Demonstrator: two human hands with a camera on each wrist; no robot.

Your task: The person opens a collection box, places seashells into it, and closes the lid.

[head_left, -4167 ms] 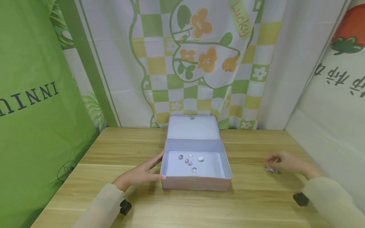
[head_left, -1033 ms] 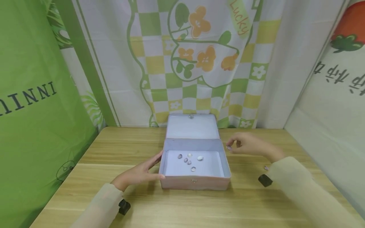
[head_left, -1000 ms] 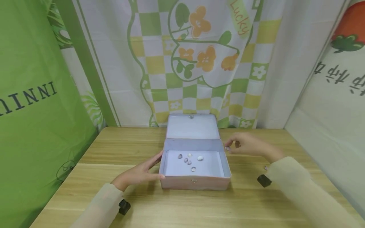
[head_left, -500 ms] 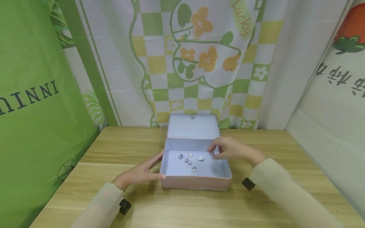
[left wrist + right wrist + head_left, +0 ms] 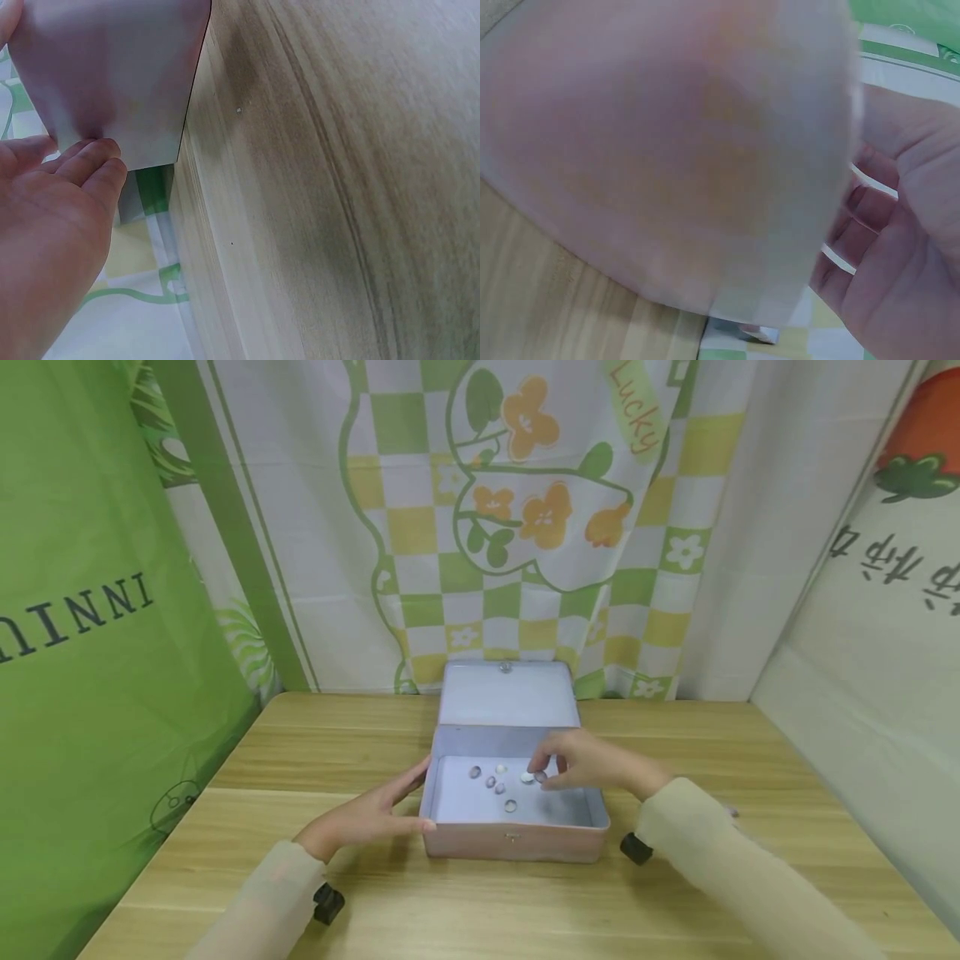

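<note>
Head view first: I have my right hand (image 5: 588,762) over the open box (image 5: 517,845), thumb and finger pinching a purplish piece (image 5: 541,777), small and oval, right beside the white piece (image 5: 527,778) on the box floor. Five other pieces (image 5: 491,782) lie scattered to its left. My left hand (image 5: 366,820) is at the box's left side, thumb on the front corner, fingers extended, gripping nothing. The lid (image 5: 510,695) leans back behind, and one stray piece (image 5: 731,812) sits out on the bench (image 5: 487,910), just past my right sleeve (image 5: 686,828).

Over to the left wrist: fingers fairly straight, tips against the box's pinkish outer wall.

Right wrist, and that wall fills most of the view! My fingers curl behind it; from here I can't tell what they hold.
</note>
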